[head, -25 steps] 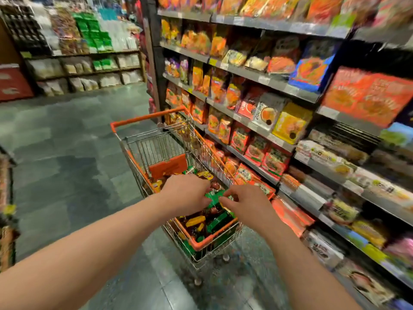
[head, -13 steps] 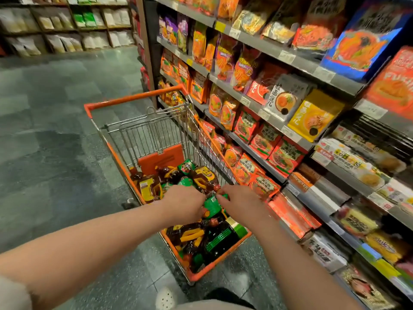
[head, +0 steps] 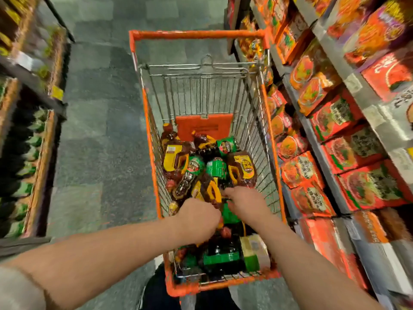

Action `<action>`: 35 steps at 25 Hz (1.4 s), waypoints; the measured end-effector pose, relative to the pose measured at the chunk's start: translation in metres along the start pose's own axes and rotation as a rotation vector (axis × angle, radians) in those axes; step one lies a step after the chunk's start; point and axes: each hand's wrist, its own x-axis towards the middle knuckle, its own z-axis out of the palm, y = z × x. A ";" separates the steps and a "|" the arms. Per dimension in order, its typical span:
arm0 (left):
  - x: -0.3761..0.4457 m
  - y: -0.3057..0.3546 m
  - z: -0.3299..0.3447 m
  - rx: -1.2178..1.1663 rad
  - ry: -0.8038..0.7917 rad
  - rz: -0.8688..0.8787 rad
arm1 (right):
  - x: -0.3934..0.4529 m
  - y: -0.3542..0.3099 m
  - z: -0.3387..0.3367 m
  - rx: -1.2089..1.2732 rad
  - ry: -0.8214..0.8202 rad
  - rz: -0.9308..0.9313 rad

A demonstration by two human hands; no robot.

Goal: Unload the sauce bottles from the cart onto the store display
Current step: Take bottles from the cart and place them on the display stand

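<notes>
The grey tiled floor (head: 96, 121) runs away from me down the aisle. On my right the store display (head: 348, 135) rises in tiers of shelves packed with red and orange packets, its near end reaching past my right forearm. On my far left a second shelf unit (head: 26, 135) holds rows of dark bottles with green labels, blurred.

Between the two stands the cart (head: 225, 34), a wire basket with orange trim, its right side close against the display. An orange flap (head: 203, 127) hangs inside its far wall. The sauce bottles (head: 201, 173) lie heaped on the cart's floor, dark brown ones with yellow handles and labels mixed with green-labelled ones, spread from the flap to the near end; a pale box with a green band (head: 253, 249) sits at the near right corner.

Both my arms reach into the near half of the basket. My left hand (head: 196, 217) is knuckles up over the pile, fingers curled under and hidden, so I cannot tell whether they grip anything. My right hand (head: 244, 201) lies just beside it on the right, fingers bent down onto a green-labelled bottle (head: 230, 214); whether they clasp it or only touch it I cannot tell. My grey sleeve (head: 17, 287) shows at the lower left.
</notes>
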 end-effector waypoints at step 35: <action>-0.336 0.024 -0.021 -0.219 0.330 -0.861 | -0.116 -0.223 -0.130 -0.090 0.278 -0.872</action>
